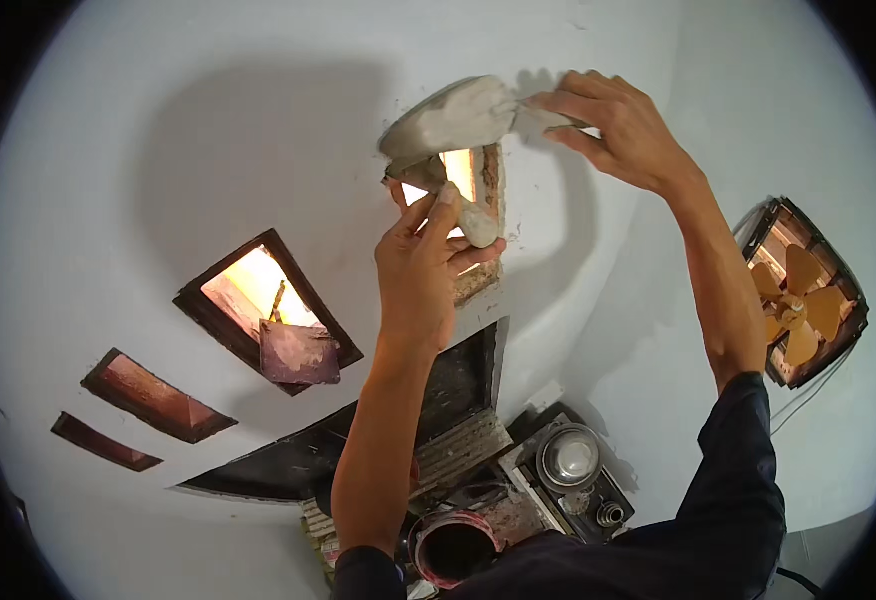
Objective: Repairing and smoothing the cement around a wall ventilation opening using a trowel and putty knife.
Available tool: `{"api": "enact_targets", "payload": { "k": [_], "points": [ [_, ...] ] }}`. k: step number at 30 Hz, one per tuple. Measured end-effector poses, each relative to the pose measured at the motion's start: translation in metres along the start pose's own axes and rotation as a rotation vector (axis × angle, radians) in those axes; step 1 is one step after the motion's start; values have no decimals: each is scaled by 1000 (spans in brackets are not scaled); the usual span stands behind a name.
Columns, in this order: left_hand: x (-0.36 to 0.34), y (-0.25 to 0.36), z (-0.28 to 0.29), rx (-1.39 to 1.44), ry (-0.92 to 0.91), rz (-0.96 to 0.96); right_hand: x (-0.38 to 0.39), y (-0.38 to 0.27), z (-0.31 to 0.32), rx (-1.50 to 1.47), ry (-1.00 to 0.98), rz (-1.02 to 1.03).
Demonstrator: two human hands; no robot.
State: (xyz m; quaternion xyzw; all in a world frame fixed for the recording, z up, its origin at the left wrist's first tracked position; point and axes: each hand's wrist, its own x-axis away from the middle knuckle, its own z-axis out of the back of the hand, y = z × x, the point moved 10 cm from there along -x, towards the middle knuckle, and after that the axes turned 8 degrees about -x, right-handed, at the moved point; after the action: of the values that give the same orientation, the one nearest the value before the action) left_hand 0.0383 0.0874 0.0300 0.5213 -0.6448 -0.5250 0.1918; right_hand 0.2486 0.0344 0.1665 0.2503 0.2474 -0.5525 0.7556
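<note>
1 plaster-smeared trowel [450, 118] extends left of the right hand [613, 125], whose thumb and fingers pinch its handle. Lower and farther left, the left hand [418, 262] pinches 1 smaller tool [478, 226], with 1 wall opening [492, 190] behind it.

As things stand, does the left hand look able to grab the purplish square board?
Probably not straight away: the left hand holds a handled tool, though nothing visible blocks the way to the board.
</note>
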Motion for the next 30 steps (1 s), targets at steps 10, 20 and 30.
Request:
{"api": "enact_targets", "payload": {
  "k": [10, 20, 30],
  "points": [
    [-3, -1, -7, 16, -8, -35, 15, 26, 47, 208, -62, 39],
    [1, 2, -9, -1, -14, -21, -27, -16, 44, 207, 30, 272],
    [-1, 3, -8, -19, -35, -19, -37, 41, 42, 302, -291, 1]
  ]
}}
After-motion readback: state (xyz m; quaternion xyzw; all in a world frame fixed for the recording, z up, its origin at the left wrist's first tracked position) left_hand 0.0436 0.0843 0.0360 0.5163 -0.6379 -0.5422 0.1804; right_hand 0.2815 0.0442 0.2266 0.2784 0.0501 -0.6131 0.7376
